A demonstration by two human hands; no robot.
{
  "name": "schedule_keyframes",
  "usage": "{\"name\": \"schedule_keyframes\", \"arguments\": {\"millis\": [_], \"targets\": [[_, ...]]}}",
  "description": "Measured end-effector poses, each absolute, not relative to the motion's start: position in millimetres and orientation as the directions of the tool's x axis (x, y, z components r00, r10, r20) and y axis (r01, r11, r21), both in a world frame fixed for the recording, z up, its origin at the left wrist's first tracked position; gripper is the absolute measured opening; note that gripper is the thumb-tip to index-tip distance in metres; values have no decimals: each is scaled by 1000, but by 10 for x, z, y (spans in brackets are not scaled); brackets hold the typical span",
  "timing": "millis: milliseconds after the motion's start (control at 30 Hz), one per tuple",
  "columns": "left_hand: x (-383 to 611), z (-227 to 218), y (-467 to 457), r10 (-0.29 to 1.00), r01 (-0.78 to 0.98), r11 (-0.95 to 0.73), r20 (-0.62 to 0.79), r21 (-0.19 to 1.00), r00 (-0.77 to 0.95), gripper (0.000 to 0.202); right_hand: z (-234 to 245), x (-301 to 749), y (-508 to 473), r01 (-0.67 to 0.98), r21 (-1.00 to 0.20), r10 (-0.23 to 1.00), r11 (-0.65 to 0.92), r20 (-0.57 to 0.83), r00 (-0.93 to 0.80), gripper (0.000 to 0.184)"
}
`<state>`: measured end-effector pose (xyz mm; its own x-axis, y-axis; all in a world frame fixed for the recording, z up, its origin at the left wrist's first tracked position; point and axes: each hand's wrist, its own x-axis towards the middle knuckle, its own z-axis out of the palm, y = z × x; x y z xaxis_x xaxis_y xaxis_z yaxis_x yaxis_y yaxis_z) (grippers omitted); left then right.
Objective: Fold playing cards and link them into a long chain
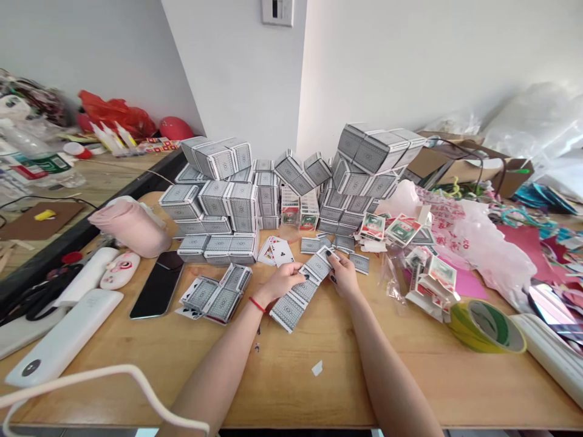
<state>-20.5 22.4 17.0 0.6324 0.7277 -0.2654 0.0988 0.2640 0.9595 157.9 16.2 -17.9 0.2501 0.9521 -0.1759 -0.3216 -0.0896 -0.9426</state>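
Observation:
Between my two hands is a strip of joined playing cards point(295, 301), backs up, slanting from lower left to upper right. My left hand point(281, 283), with a red string at the wrist, grips its middle edge, thumb on top. The strip's upper right end is pinched by my right hand point(342, 274). Just beyond lie loose face-up cards point(277, 250) and a few small face-down cards point(359, 263). Left of my left hand rests a pile of folded cards point(221, 294). Behind stand stacked blocks made of cards point(230, 206), with more card blocks point(364, 164) at the right.
At the left are a black phone point(157, 285), a white power bank point(64, 337) and a pink cloth roll point(130, 226). Opened card boxes point(435, 282), yellow tape point(487, 326) and a plastic bag point(489, 243) lie right. A white cable point(136, 373) crosses the front left.

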Motion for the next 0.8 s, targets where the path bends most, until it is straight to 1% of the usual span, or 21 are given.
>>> {"name": "schedule_keyframes", "arguments": {"millis": [67,167,300,467,667,800], "targets": [[-216,160,227,697,61,299,-262,952,667,26,-183,1584,165,-319,-944,953,-85,-171,252,32],[-213,129,239,684,4,344,-253,939,684,34,-175,1583,161,-287,-956,962,-69,-139,233,31],[-199,90,253,699,-10,357,-260,934,666,41,-160,1576,163,-236,-970,967,-57,-112,228,40],[-200,64,252,716,44,343,-292,938,634,38,-152,1581,169,-226,-972,966,-61,-114,230,40],[-188,41,256,752,67,314,-292,947,591,33,-145,1602,156,-221,-973,970,-61,-110,217,34],[-180,32,255,760,67,317,-296,946,578,35,-141,1615,151,-251,-965,971,-76,-129,204,30]]}}
